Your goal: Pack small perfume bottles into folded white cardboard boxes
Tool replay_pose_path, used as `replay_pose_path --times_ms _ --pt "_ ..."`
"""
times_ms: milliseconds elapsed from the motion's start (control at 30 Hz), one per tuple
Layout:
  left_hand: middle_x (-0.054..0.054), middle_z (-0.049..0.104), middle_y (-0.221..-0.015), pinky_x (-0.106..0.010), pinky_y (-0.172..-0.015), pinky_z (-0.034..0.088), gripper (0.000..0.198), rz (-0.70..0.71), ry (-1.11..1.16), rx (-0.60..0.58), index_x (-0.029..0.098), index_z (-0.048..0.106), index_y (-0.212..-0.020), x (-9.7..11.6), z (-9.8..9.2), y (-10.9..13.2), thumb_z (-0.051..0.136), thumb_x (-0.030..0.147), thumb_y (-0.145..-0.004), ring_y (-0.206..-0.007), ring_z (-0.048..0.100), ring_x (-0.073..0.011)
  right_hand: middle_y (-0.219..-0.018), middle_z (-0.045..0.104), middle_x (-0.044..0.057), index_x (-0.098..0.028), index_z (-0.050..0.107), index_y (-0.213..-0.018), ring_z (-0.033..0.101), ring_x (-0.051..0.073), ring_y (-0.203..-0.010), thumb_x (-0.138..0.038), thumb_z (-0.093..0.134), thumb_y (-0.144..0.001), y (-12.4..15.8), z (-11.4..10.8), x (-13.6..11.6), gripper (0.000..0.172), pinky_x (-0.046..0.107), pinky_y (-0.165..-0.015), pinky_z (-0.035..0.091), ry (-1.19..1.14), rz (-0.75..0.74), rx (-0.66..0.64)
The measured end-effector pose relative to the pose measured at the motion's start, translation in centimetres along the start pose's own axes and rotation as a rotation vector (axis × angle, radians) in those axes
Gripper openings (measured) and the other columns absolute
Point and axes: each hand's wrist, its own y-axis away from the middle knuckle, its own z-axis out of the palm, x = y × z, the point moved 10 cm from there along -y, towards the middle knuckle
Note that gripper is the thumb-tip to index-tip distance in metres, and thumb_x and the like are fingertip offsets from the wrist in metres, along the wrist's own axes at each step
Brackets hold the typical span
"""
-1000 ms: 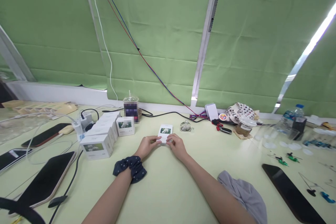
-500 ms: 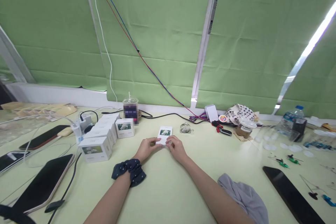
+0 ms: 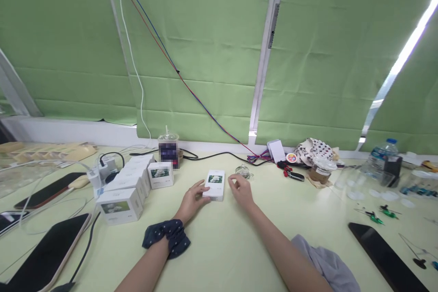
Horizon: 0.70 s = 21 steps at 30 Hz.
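Tabletop [image 3: 215,246] below, left fingers [image 3: 201,190] pinch the white box [image 3: 215,187]; half-curled right fingers [image 3: 236,178], overreaching, could knock the clear trinket [image 3: 242,171] just beyond.

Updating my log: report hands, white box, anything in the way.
Left hand touching white flower-print box. Right hand clear of box. Small clear container beyond right hand, not between it and box.

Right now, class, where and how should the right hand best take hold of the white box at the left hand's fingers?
Probably by its long right edge, coming in from the right: the white box is slim, with its picture side up. The left hand touches its left edge, no finger covers the right one, and the right hand is beside it, apart.
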Motion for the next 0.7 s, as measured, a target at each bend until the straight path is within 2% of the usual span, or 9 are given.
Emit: replay_pose_path --times_ms 167,233,300,367,467,500,600,700 --pt "-0.014 0.056 -0.126 -0.041 -0.088 0.051 0.031 0.041 -0.063 0.006 0.018 0.065 -0.088 0.0 -0.2 -0.1 0.071 0.040 -0.066 -0.094 0.064 -0.0241 -0.056 0.055 0.001 -0.017 0.060 -0.077 0.049 0.015 -0.047 -0.047 0.047 -0.082 -1.4 -7.6 5.2 0.033 0.027 -0.050 0.039 0.070 0.250 0.357" --pt "-0.012 0.058 -0.122 -0.041 -0.089 0.050 0.027 0.052 -0.093 0.003 0.020 0.064 -0.087 0.0 -0.2 -0.1 0.071 0.037 -0.067 -0.095 0.063 -0.0244 -0.060 0.058 0.004 -0.016 0.060 -0.076 0.053 0.018 -0.053 -0.050 0.047 -0.080 -1.3 -10.4 7.3 0.037 0.029 -0.056 0.042 0.132 0.309 0.489" --pt "-0.011 0.059 -0.120 -0.040 -0.089 0.049 0.025 0.052 -0.111 -0.001 0.021 0.064 -0.086 0.0 -0.3 -0.2 0.071 0.035 -0.066 -0.097 0.062 -0.0249 -0.071 0.063 0.008 -0.016 0.059 -0.076 0.056 0.020 -0.060 -0.051 0.044 -0.081 -1.2 -12.7 9.3 0.038 0.030 -0.059 0.042 0.213 0.335 0.593" --pt "-0.010 0.059 -0.121 -0.039 -0.087 0.049 0.026 0.038 -0.120 -0.006 0.021 0.065 -0.086 0.0 -0.4 -0.2 0.071 0.034 -0.065 -0.095 0.062 -0.0247 -0.076 0.063 0.011 -0.016 0.059 -0.075 0.055 0.021 -0.063 -0.047 0.040 -0.082 -1.4 -14.2 10.8 0.037 0.032 -0.062 0.042 0.349 0.321 0.641" --pt "-0.009 0.056 -0.124 -0.039 -0.086 0.049 0.031 0.005 -0.145 -0.007 0.023 0.065 -0.091 0.1 -0.5 0.0 0.071 0.034 -0.064 -0.090 0.062 -0.0232 -0.087 0.063 0.015 -0.014 0.061 -0.081 0.054 0.025 -0.079 -0.041 0.040 -0.083 -2.4 -15.2 12.0 0.034 0.036 -0.073 0.041 0.598 0.180 0.643" --pt "-0.008 0.054 -0.127 -0.040 -0.088 0.048 0.037 -0.005 -0.164 0.006 0.024 0.063 -0.099 0.2 -0.7 0.1 0.071 0.034 -0.064 -0.090 0.062 -0.0225 -0.092 0.062 0.016 -0.013 0.061 -0.087 0.053 0.027 -0.086 -0.039 0.041 -0.083 -2.9 -15.1 12.4 0.033 0.038 -0.076 0.040 0.674 0.129 0.616" --pt "-0.006 0.056 -0.124 -0.043 -0.093 0.044 0.071 -0.053 -0.260 0.039 0.027 0.048 -0.125 0.1 -0.9 0.3 0.073 0.028 -0.058 -0.088 0.061 -0.0221 -0.111 0.057 0.018 -0.012 0.058 -0.102 0.049 0.031 -0.101 -0.036 0.044 -0.082 -4.2 -14.7 14.1 0.035 0.042 -0.081 0.038 0.858 0.050 0.557" --pt "-0.005 0.054 -0.124 -0.043 -0.095 0.041 0.086 -0.074 -0.335 0.081 0.027 0.038 -0.133 -0.2 -0.8 0.5 0.071 0.020 -0.054 -0.088 0.059 -0.0218 -0.121 0.051 0.020 -0.011 0.053 -0.112 0.045 0.034 -0.110 -0.037 0.044 -0.083 -5.7 -14.2 15.6 0.040 0.045 -0.086 0.036 0.937 0.000 0.521"
